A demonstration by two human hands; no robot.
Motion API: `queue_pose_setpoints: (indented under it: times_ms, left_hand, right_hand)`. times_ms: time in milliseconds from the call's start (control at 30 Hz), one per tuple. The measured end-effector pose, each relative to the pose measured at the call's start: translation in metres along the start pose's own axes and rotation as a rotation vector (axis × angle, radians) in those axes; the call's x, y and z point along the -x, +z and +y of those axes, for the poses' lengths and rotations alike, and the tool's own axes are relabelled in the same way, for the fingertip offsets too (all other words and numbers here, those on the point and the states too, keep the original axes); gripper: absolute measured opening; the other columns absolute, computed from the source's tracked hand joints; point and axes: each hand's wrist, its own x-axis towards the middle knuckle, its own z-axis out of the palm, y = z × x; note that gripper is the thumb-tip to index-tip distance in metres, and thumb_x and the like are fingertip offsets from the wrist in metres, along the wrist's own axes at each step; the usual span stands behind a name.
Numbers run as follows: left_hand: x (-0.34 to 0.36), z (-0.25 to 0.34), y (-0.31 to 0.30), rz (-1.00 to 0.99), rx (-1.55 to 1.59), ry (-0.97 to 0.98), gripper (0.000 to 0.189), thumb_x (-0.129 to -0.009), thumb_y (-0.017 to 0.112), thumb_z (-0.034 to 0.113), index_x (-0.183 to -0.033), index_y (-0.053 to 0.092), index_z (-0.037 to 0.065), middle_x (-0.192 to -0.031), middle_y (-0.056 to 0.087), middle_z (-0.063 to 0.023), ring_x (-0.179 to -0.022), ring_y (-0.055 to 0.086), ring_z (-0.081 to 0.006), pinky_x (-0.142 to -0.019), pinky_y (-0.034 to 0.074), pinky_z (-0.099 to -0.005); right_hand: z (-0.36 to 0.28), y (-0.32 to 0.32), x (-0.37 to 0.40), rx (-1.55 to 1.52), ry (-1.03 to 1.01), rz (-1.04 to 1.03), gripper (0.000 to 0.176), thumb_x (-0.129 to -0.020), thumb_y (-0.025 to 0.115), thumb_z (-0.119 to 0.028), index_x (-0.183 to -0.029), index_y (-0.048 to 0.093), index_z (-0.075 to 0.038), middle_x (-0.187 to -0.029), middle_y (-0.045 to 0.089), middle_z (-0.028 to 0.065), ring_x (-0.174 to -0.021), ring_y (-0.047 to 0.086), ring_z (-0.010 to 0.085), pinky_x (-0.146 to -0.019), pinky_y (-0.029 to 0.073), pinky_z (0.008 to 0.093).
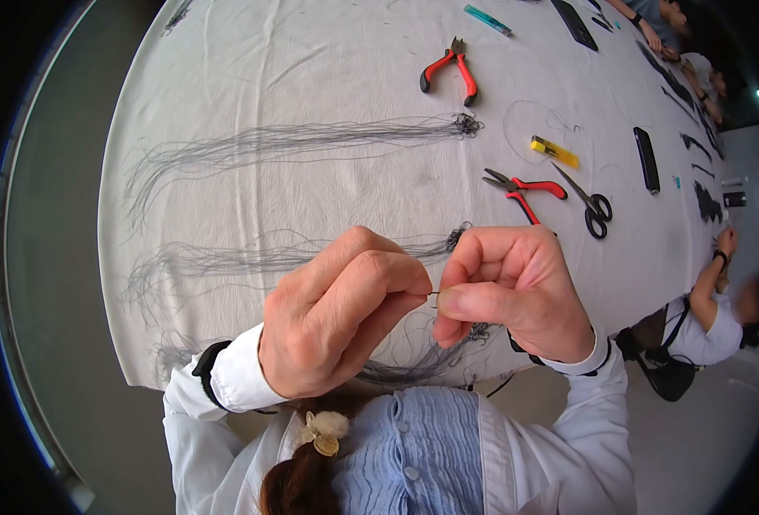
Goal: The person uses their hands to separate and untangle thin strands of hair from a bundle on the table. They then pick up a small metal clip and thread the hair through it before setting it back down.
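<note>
My left hand [336, 309] and my right hand [517, 292] meet fingertip to fingertip above the near part of the table. Both are closed in a pinch, with a short piece of thin dark strand [434, 294] showing between them; whether it is wire or thread I cannot tell. Beneath the hands lies a bundle of fine dark strands [225, 257], its tangled end [456, 235] just behind my right hand. Another bundle [405, 371] lies close to the table edge, partly hidden by my hands. Farther back, a third bundle [311, 136] stretches across the cloth.
Red-handled pliers [517, 184] lie beyond my right hand, near black scissors [595, 209] and a yellow lighter [555, 152]. More pliers [454, 70], a teal lighter [487, 20] and a black phone [646, 160] sit farther off on the white cloth [353, 197]. People sit along the right side.
</note>
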Motion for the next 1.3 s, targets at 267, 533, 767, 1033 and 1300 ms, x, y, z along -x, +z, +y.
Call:
queue_pose_setpoints:
  times_ms: [267, 533, 767, 1033, 1300]
  left_hand:
    - [0.002, 0.001, -0.003, -0.071, 0.120, -0.170, 0.010, -0.081, 0.063, 0.004, -0.081, 0.054, 0.000, -0.078, 0.054, -0.0082, -0.064, 0.053, -0.0161, -0.054, 0.042, -0.0261]
    - [0.001, 0.000, -0.011, -0.232, 0.456, -0.477, 0.006, -0.087, 0.056, 0.004, -0.088, 0.053, -0.001, -0.078, 0.051, -0.0065, -0.064, 0.049, -0.0154, -0.058, 0.039, -0.0243]
    - [0.003, -0.005, -0.012, -0.296, 0.903, -0.723, 0.013, -0.093, 0.052, 0.012, -0.093, 0.052, -0.001, -0.079, 0.046, 0.0035, -0.069, 0.037, -0.0027, -0.059, 0.033, -0.0198]
    - [0.003, -0.006, -0.010, -0.273, 1.173, -0.833, 0.014, -0.091, 0.054, 0.014, -0.094, 0.055, 0.001, -0.080, 0.051, 0.0019, -0.062, 0.034, -0.0034, -0.054, 0.028, -0.0197]
    - [-0.002, -0.003, -0.011, -0.203, 1.093, -0.845, 0.021, -0.092, 0.054, 0.020, -0.092, 0.057, 0.000, -0.080, 0.056, -0.0013, -0.059, 0.034, -0.0037, -0.052, 0.027, -0.0188]
  right_hand:
    - [0.007, 0.005, 0.002, 0.065, -0.061, 0.038, 0.007, -0.081, 0.063, -0.003, -0.080, 0.059, 0.003, -0.071, 0.064, 0.0068, -0.066, 0.063, 0.0092, -0.061, 0.052, 0.0213]
    - [0.016, 0.007, 0.001, 0.951, -0.743, 0.214, 0.013, -0.069, 0.069, 0.004, -0.079, 0.061, 0.000, -0.067, 0.062, 0.0077, -0.060, 0.062, 0.0118, -0.053, 0.050, 0.0230]
    - [0.019, 0.004, -0.005, 1.318, -1.148, 0.204, 0.022, -0.057, 0.068, 0.008, -0.076, 0.061, 0.002, -0.076, 0.064, 0.0123, -0.066, 0.064, 0.0216, -0.056, 0.054, 0.0266]
    - [0.024, -0.002, -0.011, 1.458, -1.420, 0.297, 0.020, -0.062, 0.068, -0.001, -0.080, 0.062, 0.001, -0.077, 0.061, 0.0087, -0.070, 0.063, 0.0196, -0.052, 0.052, 0.0237]
    - [0.022, -0.004, -0.006, 1.412, -1.298, 0.278, 0.023, -0.059, 0.067, 0.000, -0.081, 0.062, 0.003, -0.075, 0.062, 0.0107, -0.070, 0.063, 0.0213, -0.051, 0.052, 0.0255]
